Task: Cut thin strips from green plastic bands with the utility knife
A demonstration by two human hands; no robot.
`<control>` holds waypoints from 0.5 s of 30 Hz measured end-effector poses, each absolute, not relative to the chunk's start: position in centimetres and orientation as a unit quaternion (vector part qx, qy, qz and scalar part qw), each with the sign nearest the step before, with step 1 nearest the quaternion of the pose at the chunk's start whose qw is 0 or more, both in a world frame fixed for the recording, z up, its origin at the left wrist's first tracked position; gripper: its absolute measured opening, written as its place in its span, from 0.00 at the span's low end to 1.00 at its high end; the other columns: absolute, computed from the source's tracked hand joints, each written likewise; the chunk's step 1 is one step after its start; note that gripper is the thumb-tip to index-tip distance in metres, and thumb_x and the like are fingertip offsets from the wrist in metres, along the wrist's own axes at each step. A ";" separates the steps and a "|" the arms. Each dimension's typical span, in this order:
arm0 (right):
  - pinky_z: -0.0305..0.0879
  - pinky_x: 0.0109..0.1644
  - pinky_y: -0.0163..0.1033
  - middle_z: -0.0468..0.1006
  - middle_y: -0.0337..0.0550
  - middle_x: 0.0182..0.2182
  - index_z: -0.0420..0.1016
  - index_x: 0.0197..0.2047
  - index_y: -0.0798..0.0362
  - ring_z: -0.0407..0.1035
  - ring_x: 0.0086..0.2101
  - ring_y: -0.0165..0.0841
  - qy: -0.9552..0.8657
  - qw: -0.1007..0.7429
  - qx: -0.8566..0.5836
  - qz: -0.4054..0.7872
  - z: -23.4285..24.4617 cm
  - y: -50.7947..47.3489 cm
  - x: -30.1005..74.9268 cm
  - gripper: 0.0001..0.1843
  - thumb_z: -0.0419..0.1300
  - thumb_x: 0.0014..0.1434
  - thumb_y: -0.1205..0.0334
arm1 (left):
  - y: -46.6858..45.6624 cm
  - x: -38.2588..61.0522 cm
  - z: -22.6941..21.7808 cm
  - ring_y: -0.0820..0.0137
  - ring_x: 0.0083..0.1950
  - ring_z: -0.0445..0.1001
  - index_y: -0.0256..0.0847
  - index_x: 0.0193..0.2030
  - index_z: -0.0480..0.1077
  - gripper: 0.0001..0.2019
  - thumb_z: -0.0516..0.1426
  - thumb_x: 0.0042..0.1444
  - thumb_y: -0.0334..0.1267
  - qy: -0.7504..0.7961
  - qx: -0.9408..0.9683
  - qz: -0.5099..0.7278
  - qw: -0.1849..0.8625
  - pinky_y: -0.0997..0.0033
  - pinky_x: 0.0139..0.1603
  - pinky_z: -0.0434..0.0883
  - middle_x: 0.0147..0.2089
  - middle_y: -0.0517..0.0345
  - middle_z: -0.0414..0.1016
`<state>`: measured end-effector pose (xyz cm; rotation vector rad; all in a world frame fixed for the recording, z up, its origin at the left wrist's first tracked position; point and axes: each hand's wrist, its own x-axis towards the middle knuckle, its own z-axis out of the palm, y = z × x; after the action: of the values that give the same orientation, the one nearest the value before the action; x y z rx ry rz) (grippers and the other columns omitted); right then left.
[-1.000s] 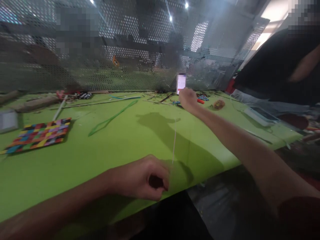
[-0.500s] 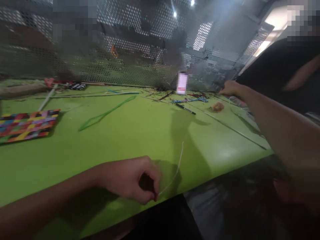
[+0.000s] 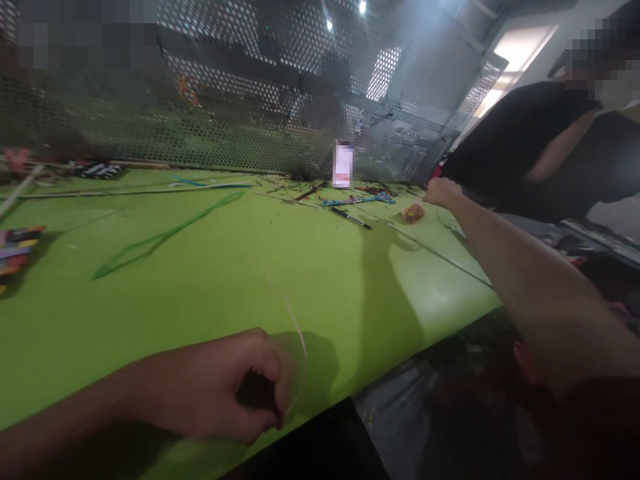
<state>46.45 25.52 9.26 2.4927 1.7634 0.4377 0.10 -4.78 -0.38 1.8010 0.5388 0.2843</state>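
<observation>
My left hand (image 3: pixel 220 387) is low at the table's front edge, thumb and forefinger pinched on a thin white string (image 3: pixel 296 320). The string's free end curves up and away over the green tabletop (image 3: pixel 200 293). Far to the right, my right hand (image 3: pixel 444 192) is stretched out at the back of the table with its fingers closed. Whatever lies in those fingers is hidden. A little red shows just beyond it. A tangled orange-yellow bundle (image 3: pixel 414 213) lies to the left of that hand.
A pen (image 3: pixel 351 218), a blue patterned strip (image 3: pixel 357 199) and a phone (image 3: pixel 343 165) are near the perforated metal panel (image 3: pixel 225 127). A green ribbon loop (image 3: pixel 170 232) and a checkered woven piece (image 3: pixel 19 257) lie left. Another person (image 3: pixel 525 147) is at the right.
The view has turned right. My left hand still pinches the string, whose free end has swung to the left. My right arm stays stretched toward the back of the table.
</observation>
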 end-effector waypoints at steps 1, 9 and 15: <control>0.68 0.59 0.50 0.71 0.55 0.56 0.71 0.58 0.61 0.70 0.53 0.37 0.571 0.030 0.809 0.136 9.3 25.4 46.5 0.22 0.60 0.68 0.54 | -4.8 0.1 -0.4 0.68 0.36 0.79 0.39 0.34 0.75 0.08 0.57 0.49 0.26 0.232 0.772 0.122 0.579 0.75 0.35 0.74 0.35 0.55 0.82; 0.73 0.51 0.45 0.74 0.50 0.52 0.71 0.57 0.59 0.73 0.47 0.34 0.532 0.018 0.847 0.006 11.9 24.6 47.1 0.22 0.60 0.67 0.53 | -4.8 0.0 0.1 0.69 0.38 0.80 0.38 0.36 0.75 0.11 0.56 0.49 0.23 0.222 0.786 0.112 0.566 0.76 0.39 0.75 0.37 0.55 0.83; 0.72 0.52 0.43 0.75 0.52 0.50 0.73 0.54 0.63 0.73 0.45 0.34 0.579 -0.069 0.812 -0.001 12.8 23.1 45.1 0.21 0.61 0.67 0.53 | -4.8 0.1 -0.2 0.70 0.36 0.79 0.39 0.35 0.74 0.08 0.57 0.51 0.25 0.216 0.794 0.113 0.556 0.75 0.37 0.74 0.35 0.56 0.82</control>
<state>45.11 23.13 12.81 2.6701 1.9052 -0.0038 0.09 -4.80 -0.23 1.8756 0.5104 0.2677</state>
